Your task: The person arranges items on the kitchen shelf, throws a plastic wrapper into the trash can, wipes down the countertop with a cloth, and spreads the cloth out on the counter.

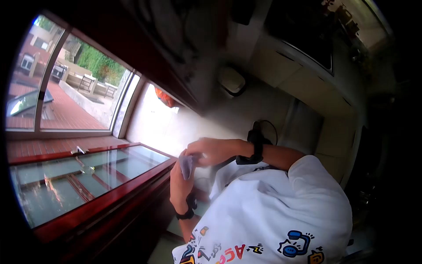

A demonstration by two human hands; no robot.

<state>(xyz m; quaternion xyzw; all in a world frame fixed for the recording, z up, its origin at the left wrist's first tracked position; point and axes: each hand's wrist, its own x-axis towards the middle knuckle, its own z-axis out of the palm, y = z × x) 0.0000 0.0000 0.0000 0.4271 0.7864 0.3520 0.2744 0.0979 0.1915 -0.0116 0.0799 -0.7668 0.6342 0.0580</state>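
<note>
At the far left, well apart from the grip, a window (pixel 85 75) shows a brick terrace and some green plants. Below it, also to the left of the grip, there is a door (pixel 103 171) with a dark red frame and glass panes. Above and a little left of the grip, an orange thing (pixel 164 97) is near the wall; I cannot tell what it is.

Next comes the left grip (pixel 177 188), with a dark band (pixel 186 214) around its wrist. Its fingers are mostly hidden, so I cannot tell how far they are open. In front of it is the grey-purple cloth (pixel 187 167): small, soft-looking, folded and narrowing downward to a rounded tip. It lies against the left grip and directly under the fingertips of the right grip (pixel 209 151), whose fingers are bent and closed on its upper part.

Above the right grip and slightly to its right, a container (pixel 231 81) stands, with a pale top and a dark rim; its inside is not visible. A bulky black device (pixel 252 147) is around the right wrist. Below is the white printed shirt (pixel 277 207). Further right and higher than the grip, pale cupboards (pixel 274 66) run under a worktop (pixel 340 82) with a dark hob (pixel 314 48).
</note>
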